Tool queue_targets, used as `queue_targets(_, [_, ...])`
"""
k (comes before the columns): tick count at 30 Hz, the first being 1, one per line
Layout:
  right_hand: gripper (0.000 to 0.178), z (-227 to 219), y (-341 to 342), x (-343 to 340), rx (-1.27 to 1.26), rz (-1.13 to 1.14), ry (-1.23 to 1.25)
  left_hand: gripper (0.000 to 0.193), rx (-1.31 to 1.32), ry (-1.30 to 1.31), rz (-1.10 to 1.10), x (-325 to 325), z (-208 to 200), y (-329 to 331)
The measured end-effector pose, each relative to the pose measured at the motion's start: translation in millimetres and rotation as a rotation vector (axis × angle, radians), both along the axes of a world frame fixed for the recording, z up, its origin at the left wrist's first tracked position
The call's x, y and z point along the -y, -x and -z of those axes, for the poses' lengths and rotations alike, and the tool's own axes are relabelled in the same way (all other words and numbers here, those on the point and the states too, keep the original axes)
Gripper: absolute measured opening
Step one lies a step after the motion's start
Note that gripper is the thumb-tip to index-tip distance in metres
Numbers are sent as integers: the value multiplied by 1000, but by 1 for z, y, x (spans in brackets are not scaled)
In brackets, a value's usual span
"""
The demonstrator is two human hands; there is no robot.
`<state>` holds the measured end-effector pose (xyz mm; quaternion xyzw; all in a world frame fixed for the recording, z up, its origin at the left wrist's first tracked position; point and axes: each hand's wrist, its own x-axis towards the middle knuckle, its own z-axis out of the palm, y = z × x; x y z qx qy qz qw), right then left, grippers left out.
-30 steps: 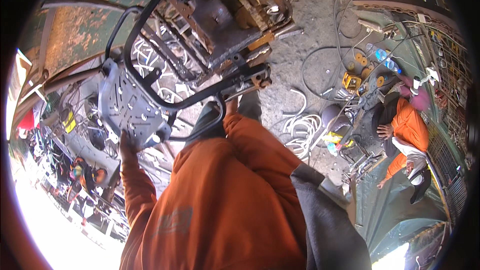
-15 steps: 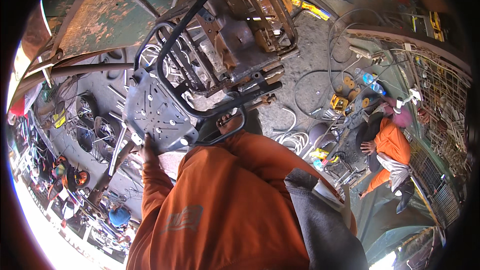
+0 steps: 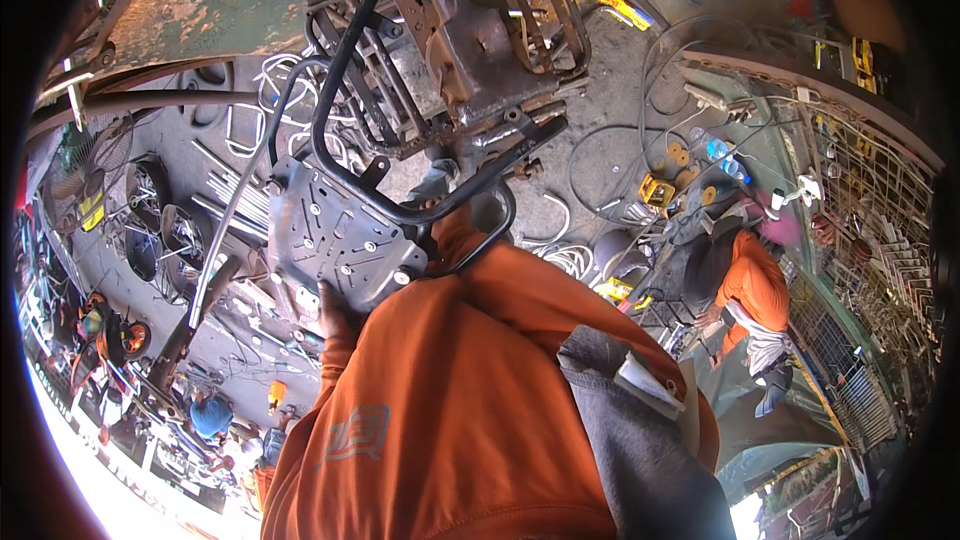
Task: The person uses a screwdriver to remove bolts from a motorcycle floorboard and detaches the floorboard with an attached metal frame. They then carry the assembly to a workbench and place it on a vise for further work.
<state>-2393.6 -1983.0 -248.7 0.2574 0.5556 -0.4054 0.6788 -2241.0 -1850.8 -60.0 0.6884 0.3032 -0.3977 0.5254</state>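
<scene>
A black metal rack [image 3: 330,235], a flat slotted plate with bent tubes joined to it, is held tilted in front of my body. My left hand [image 3: 337,313] grips the plate's near left corner, thumb on top and the other fingers hidden beneath. Under the rack's right-hand tubes, my right hand [image 3: 447,224] is closed on the rack and largely covered by them. Beyond the rack lies a rusty brown metal frame [image 3: 465,50] with bars and a bent sheet; the rack's far tubes overlap it in view.
At the right, a co-worker in orange [image 3: 755,285] bends beside a wire-mesh rack [image 3: 850,380]. Coiled cable [image 3: 570,262] and a yellow tool [image 3: 655,193] lie on the floor. Wheel rims [image 3: 150,195] and metal rods [image 3: 235,190] are at the left. A rusty sheet [image 3: 215,5] stands at the far left.
The rack has shifted slightly right in view, with both hands still at it. The rusty frame sits higher in view, and the co-worker at the right leans lower.
</scene>
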Motion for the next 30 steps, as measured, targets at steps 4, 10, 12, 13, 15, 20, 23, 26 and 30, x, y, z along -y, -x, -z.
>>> queue_targets(4, [23, 1, 14, -18, 224, -27, 5, 63, -104, 115, 15, -11, -5, 23])
queue_targets(10, [23, 2, 33, -34, 771, -12, 184, 54, 157, -77, 42, -17, -12, 5])
queue_targets(12, [23, 0, 35, -31, 920, -7, 243, 45, 309, -259, 242, -19, -16, -14])
queue_targets(13, [23, -3, 36, -27, 953, -18, 249, 41, 363, -314, 289, -16, -16, -26])
queue_targets(15, [24, -13, 38, -19, 818, -75, 74, 35, 438, -204, 244, -8, -21, -50])
queue_targets(20, [38, -43, 45, 12, 325, -105, -314, 39, 357, -111, 274, 31, -37, -99])
queue_targets(23, [43, -44, 45, 25, 274, -35, -20, 42, 284, -115, 179, 36, -40, -100])
queue_targets(26, [43, -37, 43, 26, 282, -58, -29, 46, 214, -2, 174, 27, -34, -101])
queue_targets(30, [42, -35, 40, 25, 325, -87, -23, 46, 297, 22, 284, 20, -20, -119])
